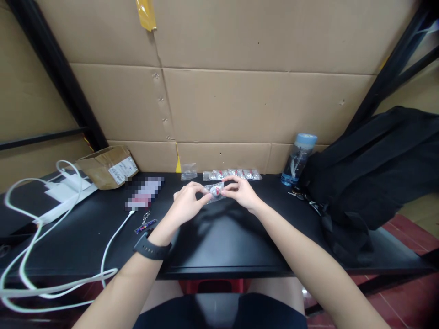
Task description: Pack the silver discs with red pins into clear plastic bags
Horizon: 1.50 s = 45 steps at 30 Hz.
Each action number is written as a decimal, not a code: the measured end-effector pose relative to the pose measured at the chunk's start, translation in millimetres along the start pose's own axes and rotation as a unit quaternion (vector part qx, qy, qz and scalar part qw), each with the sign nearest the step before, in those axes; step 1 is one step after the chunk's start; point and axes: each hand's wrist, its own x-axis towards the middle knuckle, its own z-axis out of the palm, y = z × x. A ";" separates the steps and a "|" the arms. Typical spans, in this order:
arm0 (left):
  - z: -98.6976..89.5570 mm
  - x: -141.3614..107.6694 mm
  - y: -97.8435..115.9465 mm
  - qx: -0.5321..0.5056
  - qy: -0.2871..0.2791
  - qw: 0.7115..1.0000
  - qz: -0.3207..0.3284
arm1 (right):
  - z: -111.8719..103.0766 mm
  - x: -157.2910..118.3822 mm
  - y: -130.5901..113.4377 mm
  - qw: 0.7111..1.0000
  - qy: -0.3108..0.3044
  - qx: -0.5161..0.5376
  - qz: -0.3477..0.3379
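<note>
While a small clear packet (211,199) with a round silvery piece (215,190) inside is held up over the black table (222,249), its place is set by the 2 hands on either side of it: the left end is pinched by the left hand (188,202), thumb and fingers closed on the film, and the right edge is gripped by the fingertips of the right hand (243,193). Neither hand can be called nearer, since the packet is touched by both. The gap is spanned crosswise by the packet, from hand to hand; its exact long axis cannot be told, as the ends are covered by fingers. Beyond the hands, a row of similar packets (236,174) is laid along the foot of the cardboard wall (219,107), and a flat clear bag (188,171) is set near the row's left end.
</note>
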 end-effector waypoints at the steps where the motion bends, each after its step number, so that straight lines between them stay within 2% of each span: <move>1: 0.9 7.0 1.0 -0.001 0.000 1.000 0.000 | -1.8 1.0 -0.5 1.000 0.014 0.001 0.007; 3: 3.9 25.0 0.2 0.002 0.010 1.000 -0.002 | -6.8 4.2 0.0 0.999 0.048 -0.012 0.003; 5: 8.0 48.5 -4.7 0.005 0.026 1.000 -0.013 | -15.1 9.1 2.4 0.993 0.105 -0.041 -0.029; 7: 13.2 74.7 -12.5 0.002 0.055 0.997 -0.062 | -27.5 14.7 6.3 0.978 0.176 -0.083 -0.073; 8: 16.3 87.4 -16.6 0.000 0.050 0.995 -0.090 | -34.7 17.4 8.7 0.970 0.201 -0.106 -0.087; 10: 24.0 109.0 -23.9 0.010 -0.002 0.990 -0.138 | -49.1 21.7 13.8 0.958 0.233 -0.143 -0.085; 13: 39.0 128.9 -29.7 0.016 -0.042 0.988 -0.145 | -64.3 25.0 21.1 0.950 0.245 -0.185 -0.055; 16: 55.2 137.0 -30.2 0.024 -0.067 0.989 -0.133 | -67.4 25.4 26.4 0.947 0.215 -0.238 -0.029; 21: 73.3 136.7 -26.3 0.050 -0.059 0.992 -0.099 | -60.2 23.8 29.0 0.923 0.163 -0.346 -0.045; 24: 75.0 130.1 -25.5 0.087 -0.014 0.994 -0.058 | -58.2 20.5 28.4 0.906 0.085 -0.410 -0.062; 28: 67.1 119.2 -31.8 0.152 0.050 0.987 0.008 | -58.0 15.1 28.3 0.888 -0.023 -0.458 -0.038; 29: 63.7 116.3 -34.8 0.148 0.040 0.988 0.030 | -58.1 14.4 28.6 0.888 -0.033 -0.458 -0.033; 31: 56.3 109.6 -41.7 0.119 -0.015 0.988 0.092 | -58.4 14.2 29.7 0.890 -0.035 -0.453 -0.027; 34: 45.6 95.7 -51.6 0.091 -0.095 0.975 0.181 | -59.7 16.4 31.6 0.898 -0.034 -0.437 -0.022; 39: 35.1 73.1 -57.7 0.119 -0.091 0.958 0.246 | -61.2 19.8 31.8 0.904 -0.041 -0.426 -0.015; 45: 39.8 70.5 -59.9 0.107 -0.094 0.960 0.243 | -57.1 17.3 28.7 0.907 -0.039 -0.419 -0.011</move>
